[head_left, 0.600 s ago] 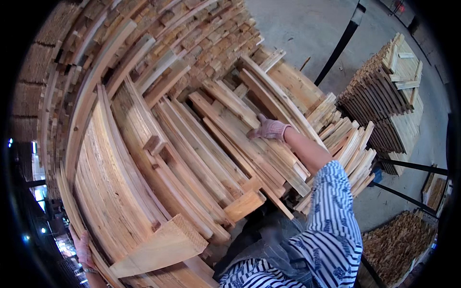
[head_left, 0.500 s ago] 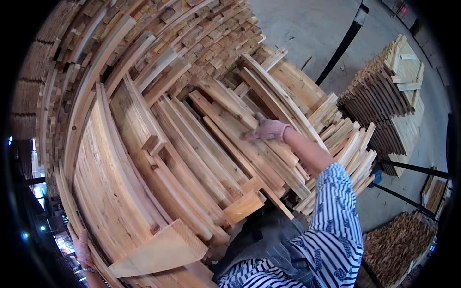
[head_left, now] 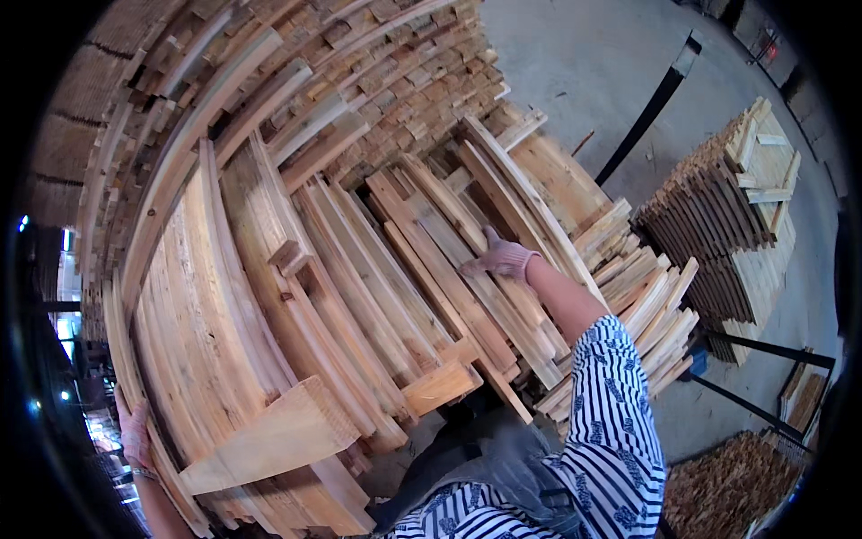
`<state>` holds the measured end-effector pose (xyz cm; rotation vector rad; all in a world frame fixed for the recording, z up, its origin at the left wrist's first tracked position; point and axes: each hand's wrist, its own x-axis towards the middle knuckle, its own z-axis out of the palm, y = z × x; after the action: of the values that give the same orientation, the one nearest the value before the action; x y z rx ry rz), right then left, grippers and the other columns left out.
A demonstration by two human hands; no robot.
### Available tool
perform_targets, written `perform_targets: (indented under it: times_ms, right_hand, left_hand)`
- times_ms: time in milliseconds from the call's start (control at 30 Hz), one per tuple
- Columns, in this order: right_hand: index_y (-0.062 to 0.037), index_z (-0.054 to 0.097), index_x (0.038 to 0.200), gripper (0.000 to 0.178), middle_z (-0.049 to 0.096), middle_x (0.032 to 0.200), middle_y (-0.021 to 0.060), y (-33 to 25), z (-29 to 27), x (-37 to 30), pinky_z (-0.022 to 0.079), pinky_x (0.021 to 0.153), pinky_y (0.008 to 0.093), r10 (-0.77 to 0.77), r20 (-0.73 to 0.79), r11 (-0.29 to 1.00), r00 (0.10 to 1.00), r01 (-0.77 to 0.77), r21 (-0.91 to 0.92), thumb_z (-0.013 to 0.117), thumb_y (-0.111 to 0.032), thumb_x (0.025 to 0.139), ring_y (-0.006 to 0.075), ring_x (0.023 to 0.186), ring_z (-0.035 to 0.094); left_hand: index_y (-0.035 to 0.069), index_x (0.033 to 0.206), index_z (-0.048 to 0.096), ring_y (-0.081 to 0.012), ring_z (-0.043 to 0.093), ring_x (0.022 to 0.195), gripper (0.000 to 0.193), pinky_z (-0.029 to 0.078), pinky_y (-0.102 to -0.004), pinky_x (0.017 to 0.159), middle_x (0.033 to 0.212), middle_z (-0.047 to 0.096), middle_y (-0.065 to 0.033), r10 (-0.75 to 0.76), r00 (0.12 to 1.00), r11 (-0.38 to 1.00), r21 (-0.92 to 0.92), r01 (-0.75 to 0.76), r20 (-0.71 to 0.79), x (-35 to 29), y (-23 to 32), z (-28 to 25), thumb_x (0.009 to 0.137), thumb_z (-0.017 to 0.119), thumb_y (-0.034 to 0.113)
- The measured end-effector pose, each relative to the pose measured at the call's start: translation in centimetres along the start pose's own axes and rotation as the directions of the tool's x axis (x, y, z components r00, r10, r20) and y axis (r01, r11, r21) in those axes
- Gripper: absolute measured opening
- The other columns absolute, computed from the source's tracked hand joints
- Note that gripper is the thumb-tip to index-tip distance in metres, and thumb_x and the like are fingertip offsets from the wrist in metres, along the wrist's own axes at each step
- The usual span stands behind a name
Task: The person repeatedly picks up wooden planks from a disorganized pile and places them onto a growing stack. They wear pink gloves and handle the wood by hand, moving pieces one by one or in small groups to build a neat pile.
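Observation:
My right hand (head_left: 505,258), in a pale pinkish glove, is closed over a narrow wooden plank (head_left: 446,205), thumb on one side and fingers on the other. More loose planks (head_left: 467,310) lie side by side under and around it. At the far left, my left hand (head_left: 135,435), also gloved, has its fingers on the outer edge of a long thin board (head_left: 126,359) standing at the side of the stack; part of its grip is hidden. Between my hands lie wide board panels (head_left: 211,305) and a broad, angled piece of wood (head_left: 274,440).
A high stack of timber (head_left: 395,99) rises at the far side. Piled pallet-like panels (head_left: 709,216) stand on the concrete floor (head_left: 575,72) to the right, near black metal bars (head_left: 651,108). Short wood pieces (head_left: 732,485) are heaped at the lower right.
The view has shifted slightly, so the stack sits a little lower and the floor shows differently. Both hands keep nearly the same places on the wood.

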<state>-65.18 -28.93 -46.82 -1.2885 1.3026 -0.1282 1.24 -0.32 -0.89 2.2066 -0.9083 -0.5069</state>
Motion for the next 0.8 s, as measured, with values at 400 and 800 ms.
perform_targets:
  times_ms: [400, 800]
  right_hand:
    - [0.0064, 0.013, 0.155, 0.125, 0.052, 0.139, 0.0328, -5.1, 1.4, -5.4, 0.045, 0.106, 0.0381, -0.007, -0.045, 0.995, 0.999, 0.003, -0.101, 0.085, -0.044, 0.066, 0.0388, 0.128, 0.055]
    - [0.0008, 0.03, 0.155, 0.093, 0.056, 0.136, 0.011, -7.7, -2.9, -18.8, 0.044, 0.102, 0.033, -0.279, -0.001, 0.89, 0.96, 0.259, 0.376, 0.079, -0.029, 0.081, 0.0195, 0.118, 0.056]
  left_hand:
    - [0.015, 0.161, 0.021, -0.0212, 0.056, 0.113, 0.077, 0.048, -0.0326, 0.098, 0.139, 0.051, -0.01, 0.045, 0.999, 0.998, 0.039, -0.045, 0.01, -0.2, -0.1, 0.6, 0.096, 0.062, 0.013]
    - [0.004, 0.157, 0.025, -0.0267, 0.05, 0.13, 0.089, 0.041, -0.036, 0.11, 0.146, 0.047, -0.0171, 0.065, 0.995, 0.954, 0.295, -0.041, -0.071, -3.7, 2.6, 2.0, 0.082, 0.072, 0.015]
